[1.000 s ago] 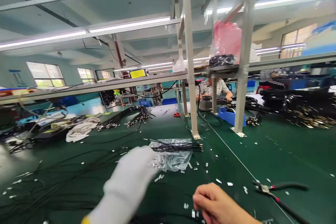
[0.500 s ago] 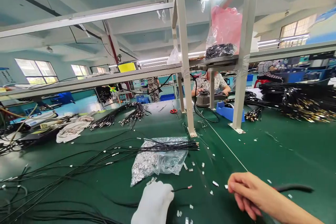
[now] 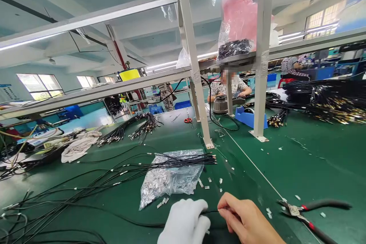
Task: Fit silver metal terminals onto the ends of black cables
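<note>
My left hand (image 3: 185,224), in a white glove, is closed round a thin black wire (image 3: 208,211) at the bottom of the view. My bare right hand (image 3: 246,221) pinches the free end of that same wire just to the right of the glove. Directly beyond the hands lies a clear plastic bag of small metal terminals (image 3: 171,180). A bundle of black wires (image 3: 160,164) lies across the bag and fans out to the left over the green table (image 3: 300,164).
Red-handled pliers (image 3: 307,213) lie at the right, near the table's front. Small metal bits are scattered round the bag. A grey frame post (image 3: 197,95) stands behind it. A person (image 3: 228,85) sits at the far end. Wire bundles (image 3: 323,103) pile up at the right, and a cloth (image 3: 78,145) lies at the left.
My right hand has come left from beside the pliers and now pinches the wire end next to my gloved left hand, which has stayed low on the wire. The pliers are uncovered.
</note>
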`<act>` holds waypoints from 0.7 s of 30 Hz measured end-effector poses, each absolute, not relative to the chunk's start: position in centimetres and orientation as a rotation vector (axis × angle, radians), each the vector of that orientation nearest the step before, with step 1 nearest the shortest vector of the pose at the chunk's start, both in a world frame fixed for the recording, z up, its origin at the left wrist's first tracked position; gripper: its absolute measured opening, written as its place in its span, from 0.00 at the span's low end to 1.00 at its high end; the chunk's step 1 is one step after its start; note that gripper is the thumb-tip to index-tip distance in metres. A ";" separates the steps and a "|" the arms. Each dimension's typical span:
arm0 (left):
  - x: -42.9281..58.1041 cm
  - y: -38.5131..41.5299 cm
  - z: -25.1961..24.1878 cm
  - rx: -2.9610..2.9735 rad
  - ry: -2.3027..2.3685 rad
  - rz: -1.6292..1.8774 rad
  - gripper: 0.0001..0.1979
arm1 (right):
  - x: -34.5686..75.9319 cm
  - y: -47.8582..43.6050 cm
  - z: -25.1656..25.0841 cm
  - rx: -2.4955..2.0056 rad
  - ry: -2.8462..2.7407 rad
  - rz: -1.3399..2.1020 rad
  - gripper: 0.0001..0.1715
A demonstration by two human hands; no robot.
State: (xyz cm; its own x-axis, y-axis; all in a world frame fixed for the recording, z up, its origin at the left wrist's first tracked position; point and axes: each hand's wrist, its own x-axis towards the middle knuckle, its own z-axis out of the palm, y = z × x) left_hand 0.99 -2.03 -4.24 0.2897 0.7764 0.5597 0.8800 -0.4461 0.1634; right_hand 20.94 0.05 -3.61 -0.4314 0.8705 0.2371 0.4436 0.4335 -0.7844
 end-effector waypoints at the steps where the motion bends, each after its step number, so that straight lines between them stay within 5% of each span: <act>1: 1.3 -1.7 -4.2 -2.402 -1.537 -0.798 0.10 | 21.1 0.2 -4.2 -1.090 -2.078 0.722 0.12; 7: 2.8 -0.4 -4.6 -2.344 -1.367 -0.637 0.06 | 21.9 1.2 -7.1 -1.037 -2.205 0.153 0.16; 15: 3.3 -1.1 -4.2 -2.145 -1.100 -0.858 0.08 | 21.3 0.4 -4.0 -1.176 -1.564 1.512 0.20; 21: 2.8 -0.8 -4.4 -2.025 -1.146 -0.994 0.08 | 23.4 1.0 -2.6 -1.143 -1.105 1.593 0.36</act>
State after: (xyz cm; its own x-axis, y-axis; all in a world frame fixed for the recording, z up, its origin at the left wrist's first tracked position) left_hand 2.81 -0.83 -4.39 0.3458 0.4340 0.8319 0.8849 -0.4458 -0.1353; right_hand 23.35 0.99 -2.62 -0.2085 0.9567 -0.2033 -0.1443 -0.2357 -0.9611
